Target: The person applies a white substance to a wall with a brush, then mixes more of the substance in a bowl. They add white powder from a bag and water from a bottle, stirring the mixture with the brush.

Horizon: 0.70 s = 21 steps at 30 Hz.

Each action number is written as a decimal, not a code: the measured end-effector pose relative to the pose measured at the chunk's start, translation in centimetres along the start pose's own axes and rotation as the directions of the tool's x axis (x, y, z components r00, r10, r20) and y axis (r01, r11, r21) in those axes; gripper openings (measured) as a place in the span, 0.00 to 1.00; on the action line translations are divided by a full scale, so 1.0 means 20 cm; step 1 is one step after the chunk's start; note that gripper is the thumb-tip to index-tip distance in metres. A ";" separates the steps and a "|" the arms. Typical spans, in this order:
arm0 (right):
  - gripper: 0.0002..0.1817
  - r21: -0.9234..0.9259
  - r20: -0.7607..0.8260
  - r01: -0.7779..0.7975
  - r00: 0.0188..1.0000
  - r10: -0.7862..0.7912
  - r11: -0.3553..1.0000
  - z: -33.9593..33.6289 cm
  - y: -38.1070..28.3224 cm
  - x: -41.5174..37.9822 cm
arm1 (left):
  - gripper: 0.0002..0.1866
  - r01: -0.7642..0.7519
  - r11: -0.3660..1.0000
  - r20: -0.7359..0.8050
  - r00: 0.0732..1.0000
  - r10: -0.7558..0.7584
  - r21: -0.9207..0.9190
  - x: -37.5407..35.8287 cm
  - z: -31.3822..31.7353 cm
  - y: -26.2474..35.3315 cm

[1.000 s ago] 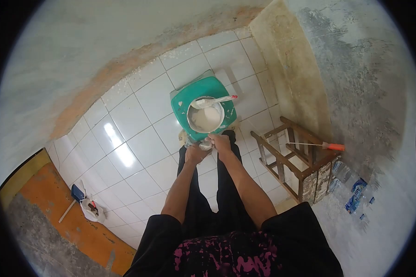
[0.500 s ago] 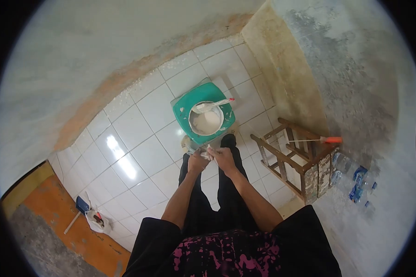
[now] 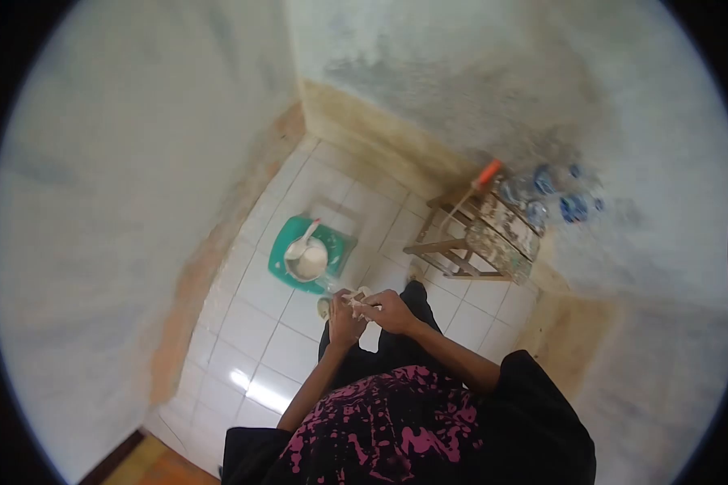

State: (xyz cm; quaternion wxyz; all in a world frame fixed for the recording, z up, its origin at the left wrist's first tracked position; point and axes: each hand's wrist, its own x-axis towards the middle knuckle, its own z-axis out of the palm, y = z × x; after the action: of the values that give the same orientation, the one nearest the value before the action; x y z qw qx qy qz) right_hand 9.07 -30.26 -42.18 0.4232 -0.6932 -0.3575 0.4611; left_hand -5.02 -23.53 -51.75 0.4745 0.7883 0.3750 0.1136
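Observation:
My left hand point(image 3: 344, 325) and my right hand point(image 3: 391, 312) meet in front of my legs. Their fingers close around a crumpled white thing point(image 3: 361, 300), thin and soft-looking; I cannot tell its exact kind. Just beyond them stands a green plastic stool point(image 3: 278, 252). On it rests a pot point(image 3: 289, 269) of white paste, with a white-smeared, red-tipped tool point(image 3: 306, 237) lying across its rim.
To the right, against the wall, is a paint-splashed wooden stool point(image 3: 505, 234). An orange-handled tool point(image 3: 487, 173) and several clear plastic bottles point(image 3: 573, 208) with blue labels are on or by it. White floor tiles point(image 3: 255, 319) run between the walls.
My view has turned right, so the green stool now appears further left and the wooden stool higher up. My hands still hold the white thing, which now shows more between the fingers.

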 end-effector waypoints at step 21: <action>0.15 -0.160 -0.006 0.324 0.944 -0.329 0.932 -1.93 -0.07 -0.45 | 0.19 -0.284 0.930 0.007 0.956 0.294 -0.234 0.63 1.29 1.38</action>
State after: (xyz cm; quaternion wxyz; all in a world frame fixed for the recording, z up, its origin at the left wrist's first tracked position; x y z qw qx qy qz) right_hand 42.50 -47.59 -29.58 0.4439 -0.6627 -0.4959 0.3434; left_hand 30.87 -39.15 -44.56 0.5484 0.7767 0.2291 0.2086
